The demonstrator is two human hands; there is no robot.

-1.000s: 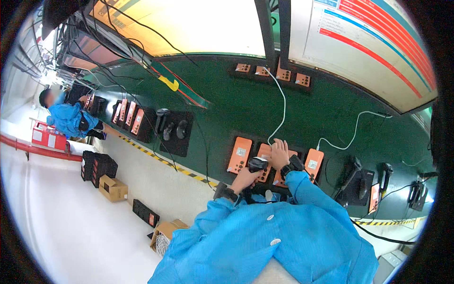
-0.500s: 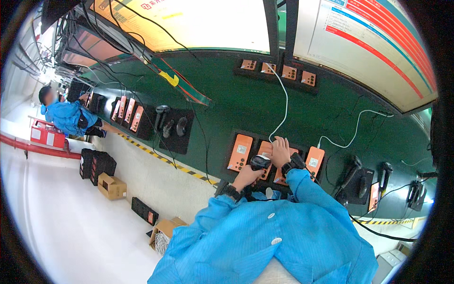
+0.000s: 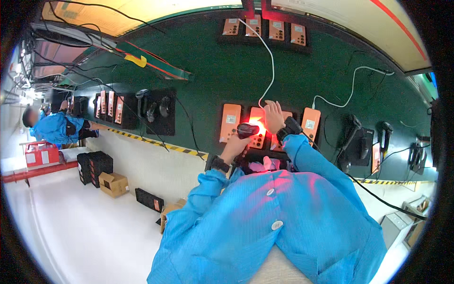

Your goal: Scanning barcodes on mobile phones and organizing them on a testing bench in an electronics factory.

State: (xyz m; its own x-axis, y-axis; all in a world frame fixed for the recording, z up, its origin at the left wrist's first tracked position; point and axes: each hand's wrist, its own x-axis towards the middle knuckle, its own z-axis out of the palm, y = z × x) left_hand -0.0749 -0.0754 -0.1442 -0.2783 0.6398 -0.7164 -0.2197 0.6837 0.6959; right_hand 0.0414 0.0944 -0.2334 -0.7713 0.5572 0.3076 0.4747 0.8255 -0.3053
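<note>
My left hand (image 3: pixel 231 149) is wrapped round a black handheld barcode scanner (image 3: pixel 247 130). Bright red light from it falls on an orange phone (image 3: pixel 257 142) lying face down in a dark tray. My right hand (image 3: pixel 274 117) lies over the upper part of the neighbouring phones, fingers stretched out, its thumb hard to make out. A white cable (image 3: pixel 273 71) ends right beside its fingertips; whether they touch the plug is unclear. Another orange phone (image 3: pixel 230 121) with a white label lies left of the scanner. To the right, a phone (image 3: pixel 310 123) has a second white cable at its top.
More orange phones (image 3: pixel 276 30) stand in a rack below the monitors (image 3: pixel 179 12). Other scanners (image 3: pixel 351 132) rest at right, and a dark mat (image 3: pixel 163 124) with devices at left. Black cords cross the green bench (image 3: pixel 208 85). A co-worker in blue (image 3: pixel 56 128) stands far left.
The scanner's light has come on, casting red over the phone and my jacket. The view has shifted, so the bench sits higher. Both hands keep nearly the same places over the phones.
</note>
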